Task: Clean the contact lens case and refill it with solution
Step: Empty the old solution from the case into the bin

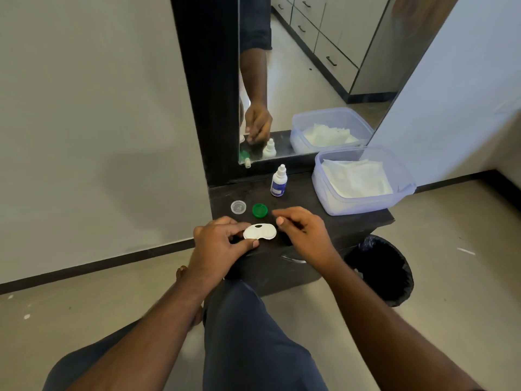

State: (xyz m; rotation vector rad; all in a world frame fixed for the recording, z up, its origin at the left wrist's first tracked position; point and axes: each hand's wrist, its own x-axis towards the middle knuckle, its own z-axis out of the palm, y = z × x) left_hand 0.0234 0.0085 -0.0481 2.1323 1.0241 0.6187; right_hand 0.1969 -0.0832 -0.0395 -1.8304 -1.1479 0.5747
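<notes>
I see the white contact lens case (259, 231) near the front edge of the dark vanity shelf (352, 221), both caps off. My left hand (222, 244) pinches its left end, thumb below and fingers on top, so that hand is closed on the case. I cannot tell whether the case rests on the shelf or is lifted just off it. My right hand (303, 230) sits just to the right of the case, fingers loosely curled with nothing in them; its thumb tip is close to the case's right end, but I cannot tell if it touches.

Farther back on the shelf, the clear cap (238, 207) lies on the left and the green cap (260, 210) just right of it, the two close together but apart. Beyond them, the small solution bottle (279, 181) stands upright with its white cap on, near the base of the mirror (324, 66). At the far right of the shelf is a translucent plastic tub (363, 183) holding white tissues (356, 177). A black-lined waste bin (380, 268) stands on the floor to the right, below the shelf.
</notes>
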